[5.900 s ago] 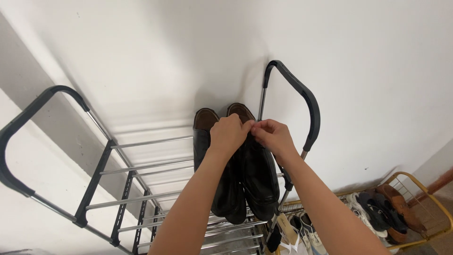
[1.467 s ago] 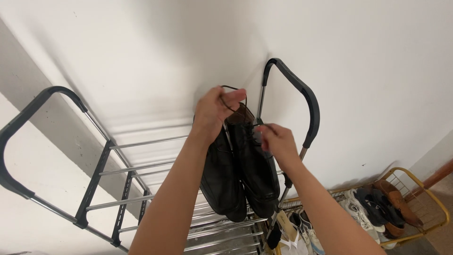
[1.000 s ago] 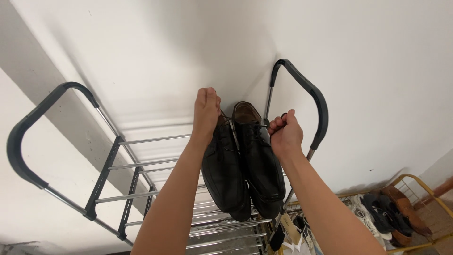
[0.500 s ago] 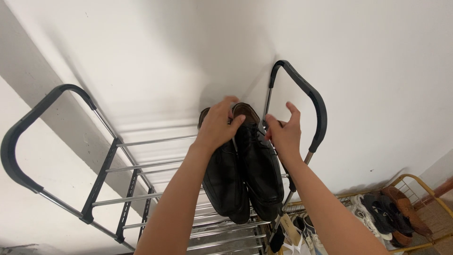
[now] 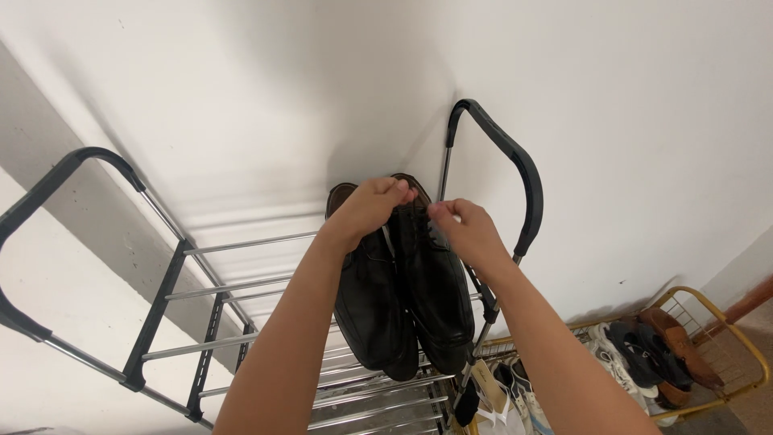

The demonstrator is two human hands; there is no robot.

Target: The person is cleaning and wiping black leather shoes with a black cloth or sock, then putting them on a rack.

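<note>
Both hands (image 5: 419,213) over black shoes (image 5: 403,282)

I am standing in what looks like the entry corner of a home, the spot where footwear is kept. In front of me is a tiered metal shoe rack (image 5: 241,283) with chrome rails and black plastic side handles, pushed against a plain white wall (image 5: 266,97). A pair of black leather dress shoes (image 5: 403,282) sits on its top tier. Lower tiers hold white sneakers (image 5: 515,395). On the floor to my right a yellow wire basket (image 5: 729,342) is filled with more worn shoes, brown and dark ones among them. A strip of reddish skirting (image 5: 753,298) runs along the wall's foot.
</note>
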